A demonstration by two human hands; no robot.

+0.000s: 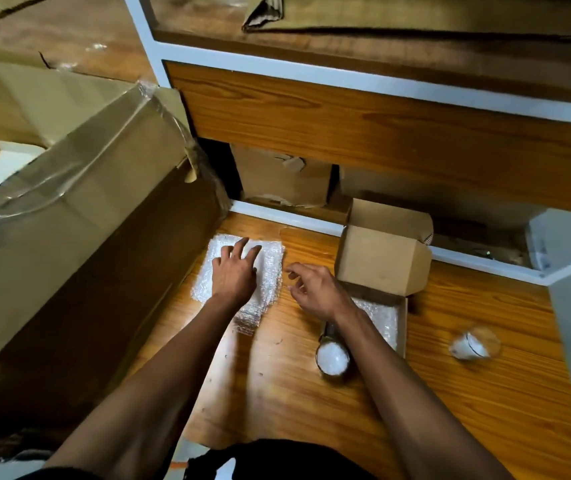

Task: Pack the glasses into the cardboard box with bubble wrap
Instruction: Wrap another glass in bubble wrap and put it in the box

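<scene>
Large carton (79, 216): fills the left of the frame, taped with clear film.
Small cardboard box (383, 261): right of centre, flaps open, bubble wrap lining its bottom.
Bubble wrap sheet (270, 268): flat on the wooden surface (467, 393), centre.
Left hand (234, 275): fingers spread flat, pressing the sheet, grasping nothing.
Right hand (315, 289): hovers between sheet and box, fingers loosely curled, empty.
Glass (332, 356): lower centre, below the right wrist, stuffed white.
Second glass (474, 342): lower right, on its side, blurred.

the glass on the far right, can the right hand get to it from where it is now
Probably yes. The glass lies alone on bare wood right of the small box, and the right hand hovers open, holding nothing.
</scene>
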